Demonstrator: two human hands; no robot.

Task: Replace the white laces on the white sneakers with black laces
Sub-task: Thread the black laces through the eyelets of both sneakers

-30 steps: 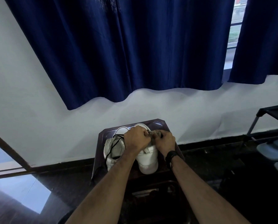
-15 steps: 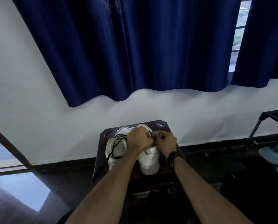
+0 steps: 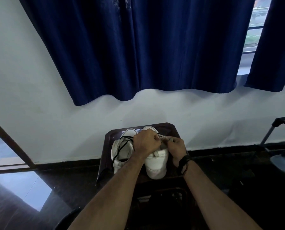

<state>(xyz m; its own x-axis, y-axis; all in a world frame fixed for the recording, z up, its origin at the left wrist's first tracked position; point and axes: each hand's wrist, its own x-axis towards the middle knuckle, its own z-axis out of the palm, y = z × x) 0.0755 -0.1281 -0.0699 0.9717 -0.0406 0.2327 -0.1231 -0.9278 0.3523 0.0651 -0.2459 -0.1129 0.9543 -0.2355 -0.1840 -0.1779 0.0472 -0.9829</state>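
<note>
Two white sneakers stand side by side on a small dark table [image 3: 108, 138], heels toward me. The left sneaker [image 3: 121, 153] carries a loose black lace [image 3: 121, 143] that trails over its heel and down the table's left side. My left hand [image 3: 145, 142] is closed over the top of the right sneaker [image 3: 156, 165]. My right hand [image 3: 176, 146] pinches at the same spot, fingertips touching the left hand. What they pinch is too small to make out; the lacing area is hidden under both hands.
The table stands against a white wall [image 3: 55, 122] under dark blue curtains [image 3: 138, 47]. A metal rack [image 3: 281, 130] with grey shelves stands at the right. A doorway [image 3: 4, 146] opens at the left. The floor [image 3: 55, 196] is dark.
Both hands have stayed on top of the right sneaker; the right hand's fingers have shifted slightly outward. The view has drifted a little.
</note>
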